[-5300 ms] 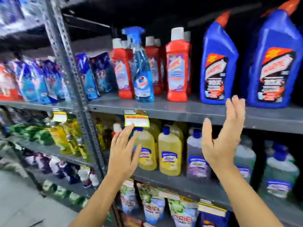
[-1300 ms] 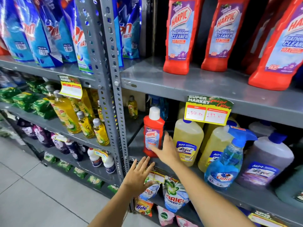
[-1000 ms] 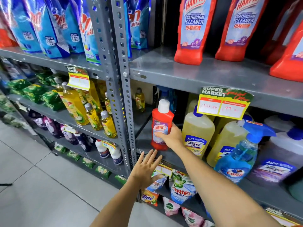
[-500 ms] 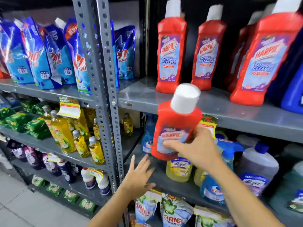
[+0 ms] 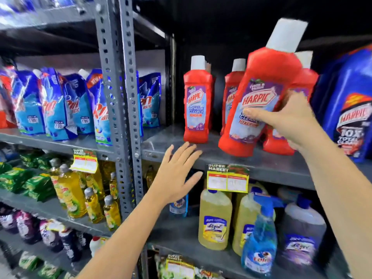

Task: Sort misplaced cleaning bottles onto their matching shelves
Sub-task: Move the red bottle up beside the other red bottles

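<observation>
My right hand (image 5: 289, 119) grips a red Harpic bathroom cleaner bottle (image 5: 259, 93) with a white cap, tilted to the right, its base at the front of the upper shelf (image 5: 251, 162). Other red Harpic bottles (image 5: 198, 105) stand upright behind and beside it on that shelf. My left hand (image 5: 177, 174) hovers open with fingers spread in front of the shelf's edge, holding nothing. A blue Colin spray bottle (image 5: 259, 244) stands on the lower shelf among yellow and purple floor cleaner bottles (image 5: 214, 220).
Large blue Harpic bottles (image 5: 350, 109) stand at the right of the upper shelf. A grey perforated upright (image 5: 120, 109) divides the bays. Blue detergent pouches (image 5: 60, 105) and yellow dish liquid bottles (image 5: 70, 194) fill the left bay. A yellow price tag (image 5: 227, 178) hangs from the shelf edge.
My right hand took the red Harpic bottle from the lower shelf and raised it up and to the right onto the upper shelf. My left hand rose with it, still open.
</observation>
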Motion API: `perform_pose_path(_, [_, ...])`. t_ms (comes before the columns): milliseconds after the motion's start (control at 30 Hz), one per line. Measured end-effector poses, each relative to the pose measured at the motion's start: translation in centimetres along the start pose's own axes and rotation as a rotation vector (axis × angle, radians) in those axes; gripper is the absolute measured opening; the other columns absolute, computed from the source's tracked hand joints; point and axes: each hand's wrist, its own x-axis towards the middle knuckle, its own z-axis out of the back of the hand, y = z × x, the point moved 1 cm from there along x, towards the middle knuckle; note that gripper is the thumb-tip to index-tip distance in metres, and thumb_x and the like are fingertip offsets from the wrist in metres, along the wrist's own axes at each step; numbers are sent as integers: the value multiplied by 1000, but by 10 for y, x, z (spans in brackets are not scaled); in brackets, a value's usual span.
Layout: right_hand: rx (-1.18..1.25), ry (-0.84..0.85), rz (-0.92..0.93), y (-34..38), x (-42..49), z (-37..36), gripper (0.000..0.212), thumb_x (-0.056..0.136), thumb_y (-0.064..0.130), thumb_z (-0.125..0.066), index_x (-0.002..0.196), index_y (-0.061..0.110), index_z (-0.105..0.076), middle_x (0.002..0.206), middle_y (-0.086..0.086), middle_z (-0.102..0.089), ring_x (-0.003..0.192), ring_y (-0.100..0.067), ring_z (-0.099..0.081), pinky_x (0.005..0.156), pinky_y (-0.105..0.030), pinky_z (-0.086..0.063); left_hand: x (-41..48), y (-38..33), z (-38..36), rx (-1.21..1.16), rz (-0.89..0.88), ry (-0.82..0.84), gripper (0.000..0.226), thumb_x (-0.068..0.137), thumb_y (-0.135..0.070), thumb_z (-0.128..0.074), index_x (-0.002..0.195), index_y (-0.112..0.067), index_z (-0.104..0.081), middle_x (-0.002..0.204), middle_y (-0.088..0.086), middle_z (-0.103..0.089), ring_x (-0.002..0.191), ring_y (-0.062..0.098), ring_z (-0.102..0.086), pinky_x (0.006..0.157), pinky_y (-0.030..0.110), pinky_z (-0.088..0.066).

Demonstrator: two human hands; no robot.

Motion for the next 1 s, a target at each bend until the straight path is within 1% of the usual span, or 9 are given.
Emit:
perform_pose_path(100, [-68,64,-93,-19,21,-3,28,69,16,-88,90,24,-71,94,7,-75,80,1,-71,60,-16,-54,-2,2,-6,-23,15,-27,54,98,-42,-33,146,-17,-39,151,3,-42,143,20,-29,118,47,-14])
perform_pose_path(267, [-120,180,-183,-39,40,-8,23,74,26,-84,91,28,-68,86,13,-77,79,-5,-73,54,-27,-58,0,3,-9,-31,24,-56,51,97,-38,-37,143,-18,-41,145,0,-46,137,19,-36,115,46,-19])
perform_pose_path(400, [-62,183,-220,-45,39,-15,31,75,30,-83,99,34,-63,88,20,-75,78,0,-72,53,-24,-56,0,1,-10,-29,30,-69,51,96,-40,-38,142,-18,-43,143,0,-47,136,20,-37,115,45,-19])
perform_pose_path(500, [-53,241,-214,-59,26,-15,74,53,28,-92,115,35,-53,96,23,-74,87,5,-70,68,-16,-56,-1,0,-10,-32,31,-73,52,96,-41,-38,142,-18,-43,143,0,-47,135,20,-37,115,45,-19])
perform_pose_path(600, [-192,323,-235,-77,10,-16,116,35,30,-98,137,29,-43,120,14,-68,111,-6,-64,97,-30,-50,-1,1,-10,-30,23,-80,52,95,-41,-40,141,-18,-43,143,0,-47,134,20,-37,115,43,-19])
perform_pose_path(667, [-205,319,-269,-87,6,-16,110,29,39,-96,128,36,-49,115,20,-68,107,-1,-64,95,-29,-49,0,1,-12,-33,24,-90,51,95,-41,-40,141,-18,-43,142,0,-47,134,20,-38,115,43,-19])
perform_pose_path(767, [-243,279,-271,-94,12,-18,90,24,47,-93,106,42,-55,93,33,-70,91,12,-65,80,-17,-48,1,-1,-12,-45,30,-117,52,94,-42,-41,139,-17,-45,140,1,-49,133,21,-39,115,42,-17])
perform_pose_path(867, [-291,234,-275,-103,22,-22,91,37,36,-97,118,34,-55,110,17,-69,101,-6,-64,90,-26,-49,0,-1,-13,-49,32,-124,52,94,-43,-42,139,-18,-45,140,1,-50,132,21,-40,115,41,-16])
perform_pose_path(1000, [-331,189,-263,-116,37,-25,94,50,28,-96,132,23,-52,117,10,-63,104,-9,-58,81,-17,-44,0,-1,-12,-47,20,-118,54,93,-44,-44,139,-17,-45,140,2,-49,133,22,-40,114,41,-16])
